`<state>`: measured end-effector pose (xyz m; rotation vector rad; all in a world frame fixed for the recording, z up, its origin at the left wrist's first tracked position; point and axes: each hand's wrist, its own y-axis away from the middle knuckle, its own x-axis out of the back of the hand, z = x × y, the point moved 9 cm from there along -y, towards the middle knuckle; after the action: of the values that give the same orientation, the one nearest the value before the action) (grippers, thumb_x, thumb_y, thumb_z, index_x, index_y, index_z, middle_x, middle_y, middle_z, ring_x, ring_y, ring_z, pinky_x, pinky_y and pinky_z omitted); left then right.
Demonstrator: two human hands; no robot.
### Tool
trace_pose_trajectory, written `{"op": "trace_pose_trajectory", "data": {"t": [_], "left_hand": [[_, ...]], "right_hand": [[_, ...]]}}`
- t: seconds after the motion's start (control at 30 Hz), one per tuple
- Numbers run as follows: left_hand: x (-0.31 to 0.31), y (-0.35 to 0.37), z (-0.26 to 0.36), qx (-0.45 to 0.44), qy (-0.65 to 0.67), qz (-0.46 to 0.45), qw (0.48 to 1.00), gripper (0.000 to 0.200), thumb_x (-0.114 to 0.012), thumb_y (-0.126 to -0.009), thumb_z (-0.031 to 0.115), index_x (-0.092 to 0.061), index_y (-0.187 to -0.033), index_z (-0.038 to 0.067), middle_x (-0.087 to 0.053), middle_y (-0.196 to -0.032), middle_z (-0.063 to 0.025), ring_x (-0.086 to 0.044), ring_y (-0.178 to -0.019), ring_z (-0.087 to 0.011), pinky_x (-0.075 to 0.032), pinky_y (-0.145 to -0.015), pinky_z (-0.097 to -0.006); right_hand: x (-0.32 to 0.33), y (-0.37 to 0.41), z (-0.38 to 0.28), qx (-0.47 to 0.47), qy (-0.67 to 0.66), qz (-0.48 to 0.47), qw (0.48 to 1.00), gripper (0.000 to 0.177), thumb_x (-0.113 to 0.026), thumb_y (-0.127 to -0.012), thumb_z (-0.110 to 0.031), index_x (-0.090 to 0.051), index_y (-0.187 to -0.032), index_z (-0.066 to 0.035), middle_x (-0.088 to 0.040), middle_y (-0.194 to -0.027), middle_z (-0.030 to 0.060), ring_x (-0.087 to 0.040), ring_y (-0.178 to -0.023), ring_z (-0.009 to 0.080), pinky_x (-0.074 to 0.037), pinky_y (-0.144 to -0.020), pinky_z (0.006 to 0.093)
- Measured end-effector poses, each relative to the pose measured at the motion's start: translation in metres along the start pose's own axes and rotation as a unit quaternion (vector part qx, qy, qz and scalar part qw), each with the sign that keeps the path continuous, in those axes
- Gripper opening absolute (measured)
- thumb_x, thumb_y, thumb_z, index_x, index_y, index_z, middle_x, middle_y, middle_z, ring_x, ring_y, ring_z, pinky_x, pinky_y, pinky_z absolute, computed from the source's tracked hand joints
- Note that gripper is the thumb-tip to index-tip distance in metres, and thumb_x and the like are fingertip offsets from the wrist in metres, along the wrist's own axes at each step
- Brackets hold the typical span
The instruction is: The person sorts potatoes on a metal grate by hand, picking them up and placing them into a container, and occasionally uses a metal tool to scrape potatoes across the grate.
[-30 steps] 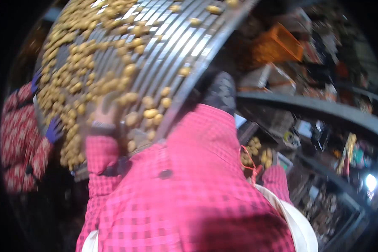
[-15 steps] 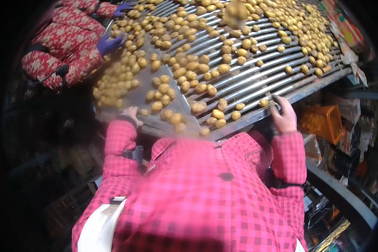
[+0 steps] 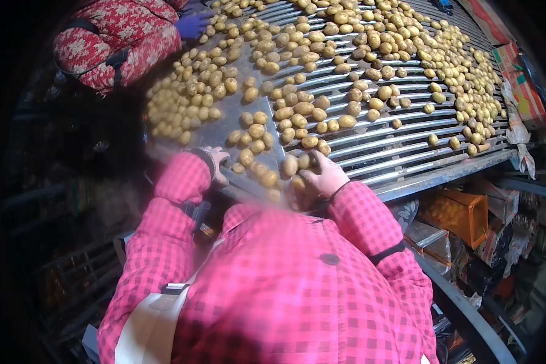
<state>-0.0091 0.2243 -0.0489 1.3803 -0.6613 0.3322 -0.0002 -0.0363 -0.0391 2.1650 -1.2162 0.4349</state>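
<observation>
Many potatoes [image 3: 384, 92] lie on a metal roller table [image 3: 385, 134] and on the flat plate [image 3: 223, 121] at its left. My right hand [image 3: 324, 176] is at the near edge where plate and rollers meet, its fingers curled around potatoes there. Beside the plate's near edge, my left hand [image 3: 216, 162] is bent inward, with its thumb and fingers apart and nothing visible between them. A few potatoes [image 3: 261, 173] lie between my two hands.
A co-worker in a red patterned sleeve [image 3: 148, 45] with a purple glove [image 3: 193, 25] reaches in from the upper left. An orange crate [image 3: 461, 213] stands below the table's right side. Cardboard [image 3: 520, 85] leans at the far right edge.
My right hand has moved left from the front rail to potatoes by the plate. My left hand has shifted slightly right. The camera view has shifted, and potatoes by my right hand have moved.
</observation>
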Motion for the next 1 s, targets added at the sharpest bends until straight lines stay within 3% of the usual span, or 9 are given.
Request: {"op": "trace_pose_trajectory", "data": {"t": [0.13,0.2,0.37,0.47,0.6,0.7,0.87,0.93,1.0], "left_hand": [[-0.004,-0.017,-0.005,-0.027,0.008,-0.022,0.999,0.062,-0.074,-0.054,0.040,-0.058,-0.108,0.014,-0.057,-0.108,-0.0115,-0.054,-0.104,-0.0292,-0.044,-0.088,-0.0376],[-0.017,-0.021,0.000,-0.016,0.007,-0.140,0.990,0.063,-0.074,-0.054,0.039,-0.056,-0.109,0.013,-0.058,-0.107,-0.0120,-0.054,-0.104,-0.0290,-0.044,-0.087,-0.0375],[-0.007,-0.001,0.007,-0.001,0.015,0.044,0.999,0.072,-0.076,-0.055,0.038,-0.051,-0.115,0.009,-0.056,-0.110,-0.0160,-0.052,-0.106,-0.0302,-0.042,-0.091,-0.0367],[-0.013,-0.003,-0.002,-0.013,0.110,0.024,0.994,0.075,-0.078,-0.052,0.038,-0.051,-0.114,0.005,-0.056,-0.110,-0.0165,-0.052,-0.105,-0.0313,-0.042,-0.090,-0.0377],[0.031,0.022,0.044,-0.121,0.196,0.101,0.968,0.057,-0.074,-0.059,0.035,-0.056,-0.102,0.003,-0.061,-0.095,-0.0162,-0.059,-0.089,-0.0332,-0.046,-0.079,-0.0389],[0.071,0.038,0.098,-0.154,0.195,0.194,0.949,0.047,-0.072,-0.064,0.033,-0.057,-0.097,0.003,-0.061,-0.090,-0.0160,-0.059,-0.087,-0.0341,-0.046,-0.077,-0.0404],[0.104,0.016,0.174,-0.277,0.221,0.268,0.896,0.042,-0.072,-0.065,0.027,-0.057,-0.099,0.008,-0.059,-0.095,-0.0137,-0.057,-0.091,-0.0320,-0.045,-0.081,-0.0402],[0.130,0.022,0.160,-0.225,0.255,0.419,0.842,0.038,-0.068,-0.068,0.022,-0.057,-0.102,0.008,-0.058,-0.099,-0.0136,-0.055,-0.096,-0.0317,-0.043,-0.085,-0.0395],[0.140,0.026,0.141,-0.198,0.255,0.477,0.818,0.038,-0.066,-0.070,0.019,-0.057,-0.105,0.007,-0.056,-0.104,-0.0147,-0.052,-0.100,-0.0319,-0.042,-0.089,-0.0379]], "right_hand": [[0.004,-0.004,-0.021,0.028,0.063,0.008,0.998,0.052,-0.062,-0.078,-0.030,-0.047,-0.121,-0.006,-0.057,-0.108,0.0173,-0.053,-0.105,0.0314,-0.043,-0.089,0.0373],[-0.003,-0.003,-0.035,0.110,0.042,-0.016,0.993,0.044,-0.062,-0.078,-0.029,-0.053,-0.116,-0.008,-0.058,-0.107,0.0148,-0.054,-0.103,0.0301,-0.043,-0.088,0.0376],[-0.032,0.003,-0.033,0.095,0.004,-0.123,0.988,0.038,-0.062,-0.078,-0.028,-0.057,-0.110,-0.010,-0.061,-0.099,0.0128,-0.058,-0.094,0.0290,-0.046,-0.082,0.0374],[-0.039,0.008,-0.041,0.110,0.006,-0.167,0.980,0.040,-0.062,-0.077,-0.028,-0.056,-0.112,-0.009,-0.059,-0.101,0.0126,-0.056,-0.097,0.0287,-0.045,-0.083,0.0378],[-0.010,0.018,-0.081,0.237,0.096,-0.036,0.966,0.048,-0.063,-0.076,-0.035,-0.052,-0.114,-0.008,-0.054,-0.107,0.0114,-0.050,-0.102,0.0316,-0.041,-0.087,0.0399],[-0.009,0.018,-0.094,0.257,0.180,-0.054,0.948,0.046,-0.065,-0.074,-0.033,-0.053,-0.110,-0.009,-0.054,-0.105,0.0119,-0.052,-0.099,0.0305,-0.042,-0.084,0.0407],[0.040,0.011,-0.038,0.106,0.275,-0.032,0.955,0.046,-0.070,-0.063,-0.017,-0.054,-0.105,-0.009,-0.059,-0.088,0.0125,-0.058,-0.084,0.0315,-0.047,-0.073,0.0408],[0.100,0.025,-0.010,0.120,0.237,0.038,0.963,0.040,-0.076,-0.057,-0.013,-0.057,-0.092,-0.010,-0.060,-0.084,0.0104,-0.058,-0.084,0.0301,-0.047,-0.074,0.0385],[0.163,0.041,0.032,0.067,0.325,0.112,0.937,0.041,-0.075,-0.053,-0.007,-0.058,-0.091,-0.013,-0.060,-0.087,0.0074,-0.057,-0.084,0.0287,-0.046,-0.075,0.0379]]}}
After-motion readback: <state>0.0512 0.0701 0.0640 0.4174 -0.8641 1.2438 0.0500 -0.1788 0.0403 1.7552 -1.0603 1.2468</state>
